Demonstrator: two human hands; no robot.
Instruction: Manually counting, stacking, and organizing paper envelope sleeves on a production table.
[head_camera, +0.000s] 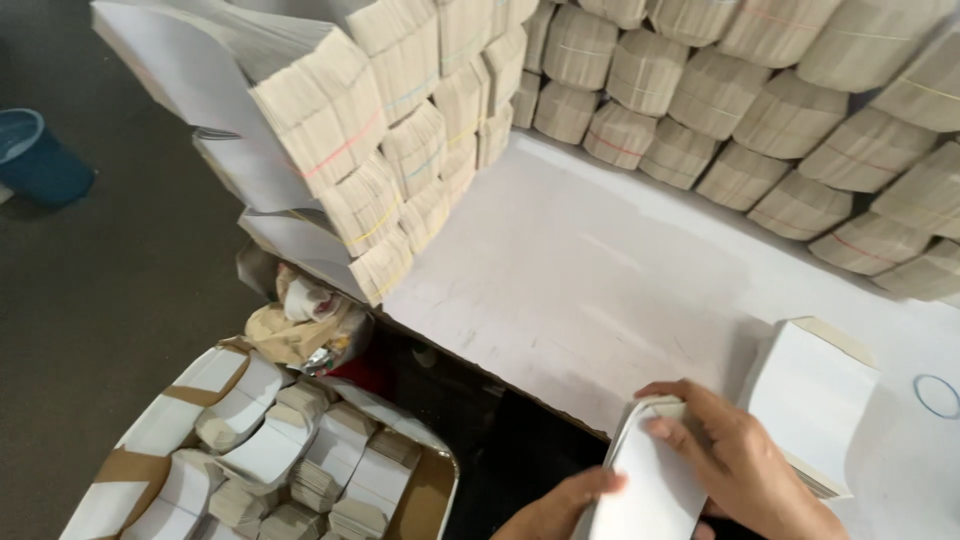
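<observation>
A: What are the hands holding at the lower edge of the view?

B: Both hands are closing on one small stack of white paper pieces (650, 480), at the near edge of the white tabletop (560, 270). The right hand (735, 460) is lying over the stack's upper right side, fingers (665, 432) curling onto its top. The left hand (560, 505) is gripping it from below left, thumb pressing on the white face. The stack is sitting between the two hands, touching both.

A: What is lying just beside them?

B: A taller loose stack of white sheets (810, 400) is resting on the tabletop, just right of the right hand. A blue rubber band (937, 396) is lying farther right, apart from that stack.

A: And the surroundings?

B: Bundles bound with coloured bands (790, 115) are standing piled along the far edge; a second pile (400, 130) is rising on the left. Below left, a cardboard box (130, 470) is holding more bundles. A blue bin (40, 160) is standing on the floor, well apart.
</observation>
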